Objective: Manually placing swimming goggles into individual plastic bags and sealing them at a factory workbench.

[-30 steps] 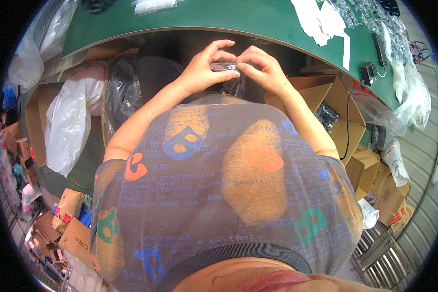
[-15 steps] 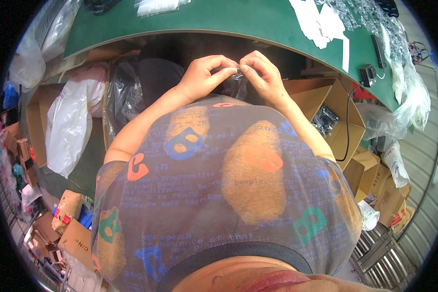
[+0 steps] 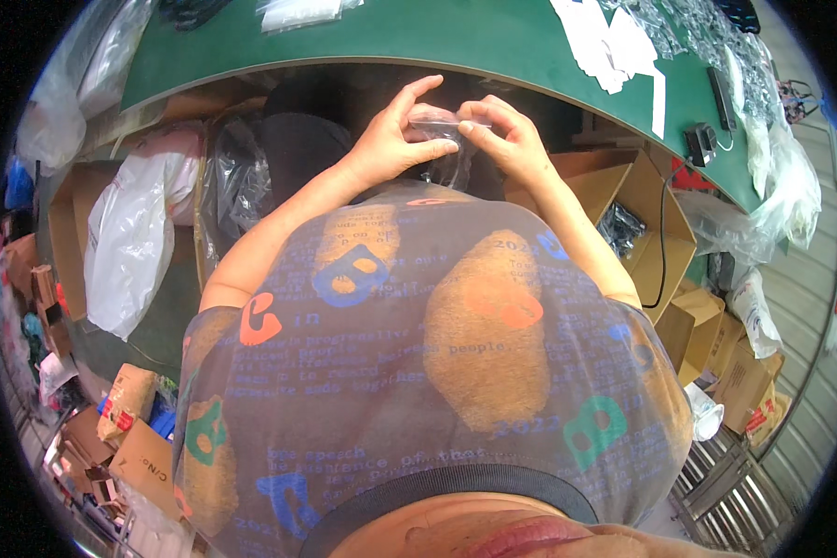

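Observation:
A small clear plastic bag (image 3: 449,167) hangs between my two hands, just short of the table's near edge. My right hand (image 3: 511,139) pinches the bag's upper edge between thumb and fingers. On the bag's other side, my left hand (image 3: 386,139) has its thumb across the front of the plastic, and some of its fingers show through the film behind. The left index finger sticks up, off the bag. Whether anything lies inside the bag, I cannot make out.
Ahead curves a green table (image 3: 418,35) with white paper strips (image 3: 614,46), clear plastic packaging (image 3: 707,46) and a black adapter (image 3: 702,144) with a hanging cable. An open carton (image 3: 660,223) holds dark wrapped items at right. At left, a white plastic bag (image 3: 135,242) covers another carton (image 3: 73,200).
My hands have drawn slightly apart from their touching pinch, and the bag's upper edge now stretches between them. My left index finger has lifted and straightened. The right hand keeps its pinch.

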Motion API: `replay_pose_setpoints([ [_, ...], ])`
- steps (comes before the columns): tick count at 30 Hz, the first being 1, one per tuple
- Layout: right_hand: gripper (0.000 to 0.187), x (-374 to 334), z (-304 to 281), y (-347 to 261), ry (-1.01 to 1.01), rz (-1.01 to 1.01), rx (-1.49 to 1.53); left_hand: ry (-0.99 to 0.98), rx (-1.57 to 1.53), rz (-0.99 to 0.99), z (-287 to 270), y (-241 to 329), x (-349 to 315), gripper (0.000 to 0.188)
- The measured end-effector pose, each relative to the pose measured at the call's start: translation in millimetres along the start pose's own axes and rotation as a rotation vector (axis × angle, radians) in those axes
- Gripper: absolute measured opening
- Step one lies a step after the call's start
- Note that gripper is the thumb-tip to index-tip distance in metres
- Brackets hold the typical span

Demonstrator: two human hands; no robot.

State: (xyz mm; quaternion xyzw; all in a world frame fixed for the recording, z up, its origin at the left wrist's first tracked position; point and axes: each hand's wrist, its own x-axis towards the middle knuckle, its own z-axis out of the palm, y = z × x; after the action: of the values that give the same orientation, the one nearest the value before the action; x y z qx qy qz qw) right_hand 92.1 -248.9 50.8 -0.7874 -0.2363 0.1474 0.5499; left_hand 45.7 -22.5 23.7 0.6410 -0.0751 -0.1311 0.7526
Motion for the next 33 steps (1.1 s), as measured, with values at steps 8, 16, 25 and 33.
replay_pose_setpoints([
  [8,0.014,2,2,12,-0.027,-0.016,-0.006,0.060,-0.006,0.053,2,-7,2,0.103],
  [16,0.019,9,-4,-6,-0.066,0.056,-0.048,0.046,0.061,0.031,3,-4,2,0.102],
  [25,0.019,16,-2,-15,-0.076,0.015,-0.125,0.056,0.039,0.027,3,-3,2,0.101],
  [33,0.023,20,2,-8,-0.082,-0.082,-0.251,0.052,0.024,0.030,6,-1,2,0.101],
])
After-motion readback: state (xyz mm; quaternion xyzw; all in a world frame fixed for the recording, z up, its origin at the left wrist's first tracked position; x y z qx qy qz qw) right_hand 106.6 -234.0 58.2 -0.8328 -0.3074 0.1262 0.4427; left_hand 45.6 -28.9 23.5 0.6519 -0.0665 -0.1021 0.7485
